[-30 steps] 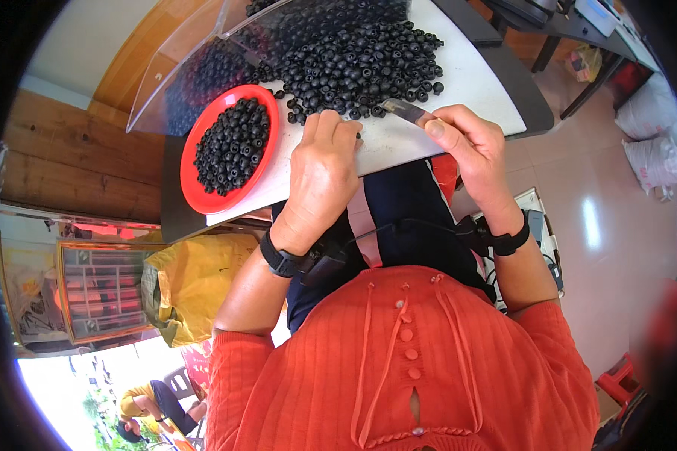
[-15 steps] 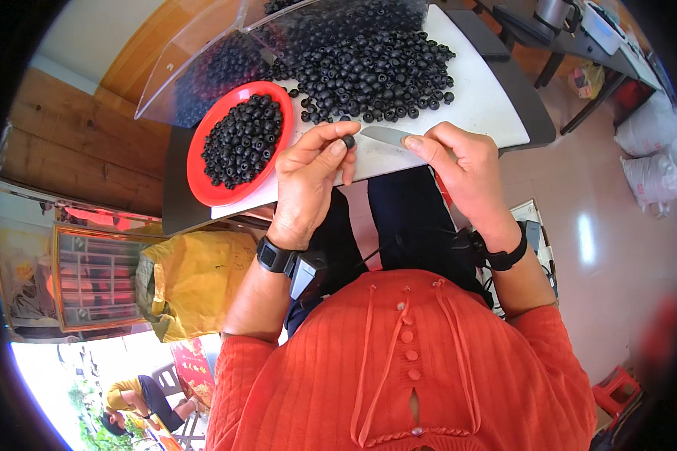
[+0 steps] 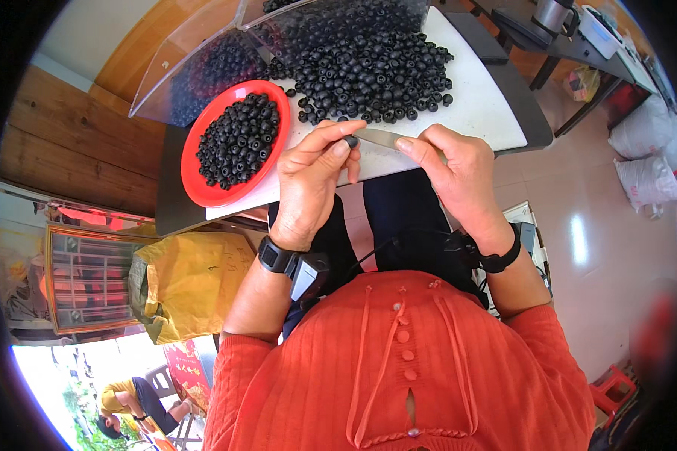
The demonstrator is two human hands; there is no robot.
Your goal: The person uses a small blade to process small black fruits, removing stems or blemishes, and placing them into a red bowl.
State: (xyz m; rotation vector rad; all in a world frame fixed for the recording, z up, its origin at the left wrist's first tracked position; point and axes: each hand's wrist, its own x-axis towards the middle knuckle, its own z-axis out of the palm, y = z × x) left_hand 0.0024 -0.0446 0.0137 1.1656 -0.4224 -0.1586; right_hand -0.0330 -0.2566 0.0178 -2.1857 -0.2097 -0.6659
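Observation:
Between thumb and fingers, my left hand (image 3: 308,184) pinches a small black bead (image 3: 350,141), round like those in the pile. My right hand (image 3: 459,169) grips a thin flat metal blade (image 3: 380,137), its handle hidden in the fingers. The blade's tip reaches my left fingers just above the bead; whether it touches the bead I cannot tell. Left of my left hand, an oval red plate (image 3: 193,177) is heaped with black beads (image 3: 237,143). Beyond both hands a larger pile of black beads (image 3: 368,75) with holes covers the white board (image 3: 481,98).
A clear plastic guard (image 3: 173,75) stands along the far side of the pile. A yellow sack (image 3: 192,282) is at the left below the table. White bags (image 3: 647,180) and a red stool (image 3: 613,389) stand on the floor at right. A seated person (image 3: 139,398) is at lower left.
The blade has moved slightly left, its tip now at my left fingers above the bead. My left index finger has extended along the tip. The whole view has shifted a little.

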